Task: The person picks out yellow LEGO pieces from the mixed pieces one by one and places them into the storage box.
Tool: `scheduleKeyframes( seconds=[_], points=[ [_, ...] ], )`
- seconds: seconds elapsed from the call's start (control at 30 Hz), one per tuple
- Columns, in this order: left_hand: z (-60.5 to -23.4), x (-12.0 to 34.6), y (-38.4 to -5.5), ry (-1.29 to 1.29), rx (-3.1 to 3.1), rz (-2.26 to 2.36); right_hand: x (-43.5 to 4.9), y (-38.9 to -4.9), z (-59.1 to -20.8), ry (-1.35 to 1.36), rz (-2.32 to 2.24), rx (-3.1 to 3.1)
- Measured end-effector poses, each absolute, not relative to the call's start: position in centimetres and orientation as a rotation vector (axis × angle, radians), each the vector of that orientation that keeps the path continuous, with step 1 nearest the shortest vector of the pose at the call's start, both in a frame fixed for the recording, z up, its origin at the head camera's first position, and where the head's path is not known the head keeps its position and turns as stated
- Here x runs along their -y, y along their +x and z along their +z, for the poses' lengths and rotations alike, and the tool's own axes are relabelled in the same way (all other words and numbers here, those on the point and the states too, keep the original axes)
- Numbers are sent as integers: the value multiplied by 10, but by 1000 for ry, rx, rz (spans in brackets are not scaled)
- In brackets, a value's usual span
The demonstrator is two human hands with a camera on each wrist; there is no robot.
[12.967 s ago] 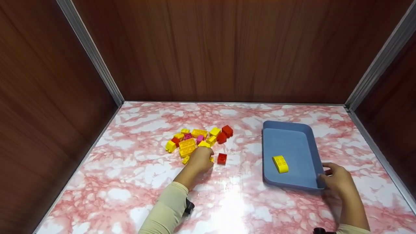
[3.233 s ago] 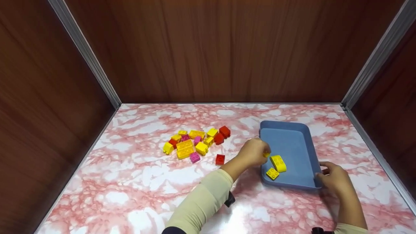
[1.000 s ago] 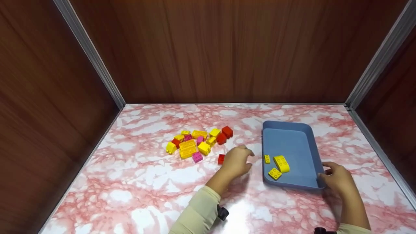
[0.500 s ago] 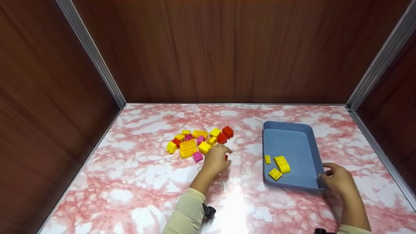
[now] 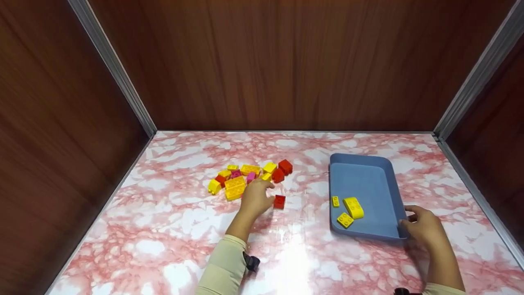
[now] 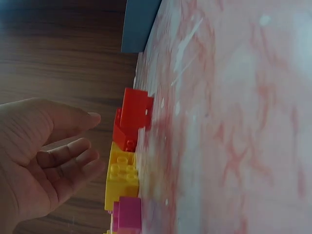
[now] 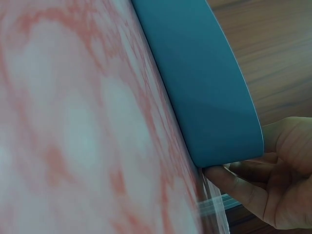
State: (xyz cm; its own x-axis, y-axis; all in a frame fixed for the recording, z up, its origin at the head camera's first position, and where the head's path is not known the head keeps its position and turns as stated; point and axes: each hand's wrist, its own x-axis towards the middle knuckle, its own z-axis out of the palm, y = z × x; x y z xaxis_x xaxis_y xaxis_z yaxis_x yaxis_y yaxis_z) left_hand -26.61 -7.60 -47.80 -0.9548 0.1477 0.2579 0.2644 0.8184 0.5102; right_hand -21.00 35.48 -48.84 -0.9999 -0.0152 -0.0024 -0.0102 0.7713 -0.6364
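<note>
Passing the red brick (image 5: 279,201) near centre, left hand (image 5: 256,198) is now at the brick pile (image 5: 235,188), centre-left, fingers apart, empty, so tray (image 5: 362,176) at right likely gains nothing yet, right hand (image 5: 425,226) pinching its corner.

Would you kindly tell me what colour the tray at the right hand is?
The tray is plain greyish blue, best seen in the head view.

I see the left arm (image 5: 227,260) stretched from the bottom middle of the frame toward its centre, the left hand (image 5: 255,199) with thumb apart, fingers loosely bent, while at the lower right the right hand (image 5: 426,226) bends its fingers in a grip.
</note>
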Motion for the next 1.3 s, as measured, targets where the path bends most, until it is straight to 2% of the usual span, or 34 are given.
scheduleKeyframes(
  seconds=[0.23,0.6,1.3],
  points=[
    [-475,89,-277,-148,2800,-746,-354,-211,-489,-33,-1075,-2964],
    [-484,98,-294,-23,2892,-607,-355,-211,-490,-29,-1058,-2966],
    [-480,89,-298,-57,2951,-430,-354,-211,-488,5,-1058,-2954]
  ],
)
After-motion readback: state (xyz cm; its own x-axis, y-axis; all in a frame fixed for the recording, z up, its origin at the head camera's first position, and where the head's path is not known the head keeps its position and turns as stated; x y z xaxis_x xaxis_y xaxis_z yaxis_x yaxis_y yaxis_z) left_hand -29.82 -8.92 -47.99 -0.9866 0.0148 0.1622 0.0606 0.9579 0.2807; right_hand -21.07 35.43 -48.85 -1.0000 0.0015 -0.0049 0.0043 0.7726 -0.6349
